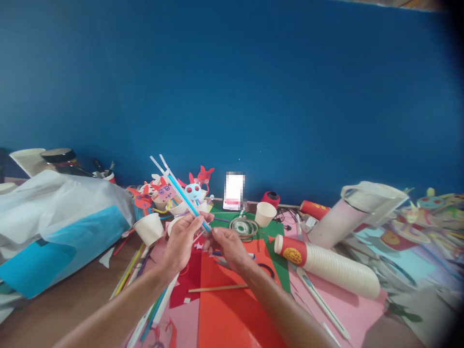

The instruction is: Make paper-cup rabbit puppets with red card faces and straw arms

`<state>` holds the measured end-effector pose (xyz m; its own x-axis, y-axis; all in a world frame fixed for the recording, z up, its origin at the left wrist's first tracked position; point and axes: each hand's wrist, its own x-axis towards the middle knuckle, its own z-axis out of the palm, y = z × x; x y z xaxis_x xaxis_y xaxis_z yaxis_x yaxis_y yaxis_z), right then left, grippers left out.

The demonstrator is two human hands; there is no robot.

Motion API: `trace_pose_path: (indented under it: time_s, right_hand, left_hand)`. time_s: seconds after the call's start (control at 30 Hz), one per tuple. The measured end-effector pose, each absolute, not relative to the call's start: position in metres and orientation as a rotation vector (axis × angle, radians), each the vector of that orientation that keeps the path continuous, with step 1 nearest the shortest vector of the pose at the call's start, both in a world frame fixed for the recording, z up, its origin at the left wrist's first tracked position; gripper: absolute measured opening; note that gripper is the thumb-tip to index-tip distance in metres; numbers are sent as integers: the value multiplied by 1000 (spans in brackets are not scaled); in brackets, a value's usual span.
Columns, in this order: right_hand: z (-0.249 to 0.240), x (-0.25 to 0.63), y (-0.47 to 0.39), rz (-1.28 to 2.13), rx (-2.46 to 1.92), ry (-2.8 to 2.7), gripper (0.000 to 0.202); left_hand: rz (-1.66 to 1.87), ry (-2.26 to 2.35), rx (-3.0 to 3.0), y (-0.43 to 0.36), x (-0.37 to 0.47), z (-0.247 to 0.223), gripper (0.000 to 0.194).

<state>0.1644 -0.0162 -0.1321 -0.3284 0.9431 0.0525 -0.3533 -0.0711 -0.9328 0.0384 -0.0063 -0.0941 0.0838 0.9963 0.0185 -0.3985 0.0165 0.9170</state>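
My left hand [182,240] is closed around the lower part of a long blue and white straw [183,194]. Two narrow white tips fork apart at its upper end, which leans up to the left. Close beside it, my right hand [231,247] pinches the straw's bottom end between thumb and fingers. Behind the straw stand paper cut-out animal figures, among them a white face with red eyes [193,191] and a pink face [166,193]. Under my hands lies an orange paper sheet [232,314]; scissors [267,268] lie partly hidden beneath my right wrist.
A long stack of paper cups [337,270] lies at right, beside a white utility knife [324,304] and a pale jug [333,220]. A lit phone [235,189] stands near the blue wall. White plastic bags [90,193] cover the left side. A thin wooden stick [217,288] crosses the orange sheet.
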Motion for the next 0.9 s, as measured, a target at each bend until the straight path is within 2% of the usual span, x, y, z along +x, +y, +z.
trace_pose_path:
  time_s: [0.4, 0.73, 0.9]
  right_hand:
    - [-135, 163, -17, 1518, -755, -1169, 37]
    - [-136, 163, -16, 1567, -734, -1090, 46]
    - [-131, 158, -21, 1409, -815, -1034, 33]
  left_hand:
    - [1242, 898, 1102, -4, 34, -95, 23]
    - [1366, 909, 1056, -2, 36, -102, 18]
    - [1377, 854, 1089, -8, 41, -103, 16]
